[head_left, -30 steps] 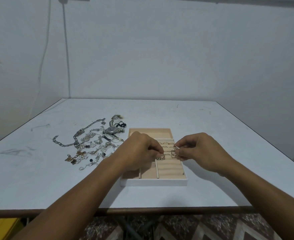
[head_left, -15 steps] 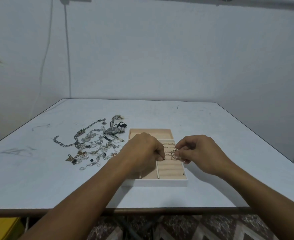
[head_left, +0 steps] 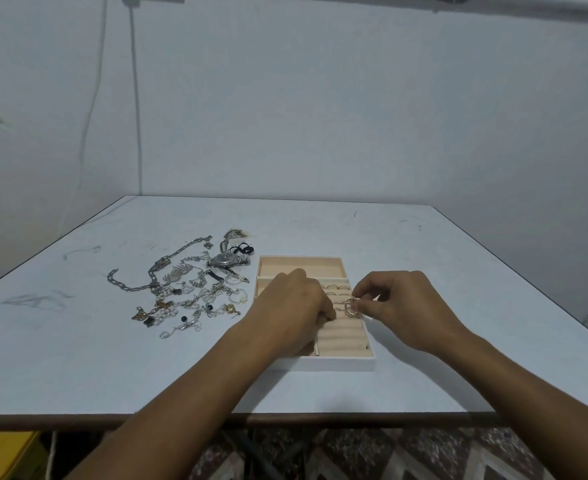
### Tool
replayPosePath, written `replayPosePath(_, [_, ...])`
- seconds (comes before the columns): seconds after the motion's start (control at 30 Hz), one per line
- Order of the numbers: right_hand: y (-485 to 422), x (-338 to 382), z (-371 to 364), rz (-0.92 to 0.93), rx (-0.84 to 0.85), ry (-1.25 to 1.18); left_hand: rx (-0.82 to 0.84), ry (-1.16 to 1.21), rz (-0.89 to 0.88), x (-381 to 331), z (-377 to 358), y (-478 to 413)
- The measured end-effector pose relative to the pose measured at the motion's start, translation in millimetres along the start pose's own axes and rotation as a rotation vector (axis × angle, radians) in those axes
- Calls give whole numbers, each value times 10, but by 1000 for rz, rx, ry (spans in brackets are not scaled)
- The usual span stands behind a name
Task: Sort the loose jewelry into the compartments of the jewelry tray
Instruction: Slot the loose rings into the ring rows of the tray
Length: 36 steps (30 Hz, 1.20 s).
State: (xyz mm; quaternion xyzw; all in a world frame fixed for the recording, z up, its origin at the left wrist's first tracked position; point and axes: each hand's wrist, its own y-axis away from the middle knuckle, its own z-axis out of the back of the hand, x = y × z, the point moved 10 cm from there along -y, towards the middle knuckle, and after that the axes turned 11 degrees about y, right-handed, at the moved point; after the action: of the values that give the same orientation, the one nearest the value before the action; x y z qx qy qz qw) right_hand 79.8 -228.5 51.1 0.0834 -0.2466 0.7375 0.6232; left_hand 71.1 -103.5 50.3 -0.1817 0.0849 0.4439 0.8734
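Note:
A white jewelry tray (head_left: 337, 364) with beige compartments lies on the table in front of me. Its right side has padded ring rolls, and a few rings (head_left: 335, 288) sit in the far rows. My right hand (head_left: 403, 306) pinches a ring (head_left: 350, 306) between thumb and fingers just above the ring rolls. My left hand (head_left: 292, 306) rests curled over the tray's middle, fingertips down at the ring rolls; whether it holds anything is hidden. A pile of loose jewelry (head_left: 188, 292) with chains, earrings and a silver watch (head_left: 228, 259) lies left of the tray.
The white table (head_left: 458, 271) ends at a wall behind and has a brown front edge. A thick silver chain (head_left: 129, 285) reaches farthest left in the pile. Patterned floor and a yellow object (head_left: 1, 452) show below the table.
Both hands have stayed over the ring rolls. The ring in my right hand has dipped slightly lower toward the rolls; my left hand shifted a little toward me.

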Motion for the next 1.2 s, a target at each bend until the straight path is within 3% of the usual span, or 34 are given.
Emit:
replayPosePath(0.6, [72,149,-62,138,0,187,-158,230,85,316,206,157])
replayPosePath(1.2, [135,175,-96,163,27,294,-173,213,91,337,206,127])
